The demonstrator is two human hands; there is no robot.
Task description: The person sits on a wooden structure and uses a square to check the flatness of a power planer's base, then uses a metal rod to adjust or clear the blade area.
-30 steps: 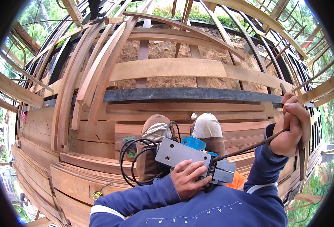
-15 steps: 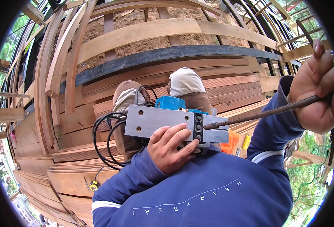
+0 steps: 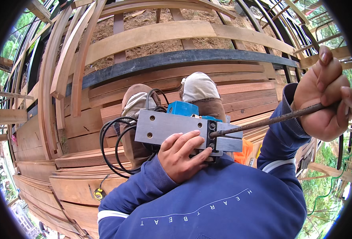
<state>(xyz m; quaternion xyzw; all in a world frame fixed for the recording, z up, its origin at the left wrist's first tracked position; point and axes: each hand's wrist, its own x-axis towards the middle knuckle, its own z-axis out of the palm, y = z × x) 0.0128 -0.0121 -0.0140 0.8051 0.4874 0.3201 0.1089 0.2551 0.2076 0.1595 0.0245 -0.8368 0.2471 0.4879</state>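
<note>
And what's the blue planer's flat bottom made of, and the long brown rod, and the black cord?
The planer's flat bottom looks like smooth metal, maybe aluminium: silvery with a dull sheen. The brown rod seems to be rusty steel or iron: its surface is dark and mottled. The black cord is probably smooth rubber or plastic: it curls in loops.
</note>
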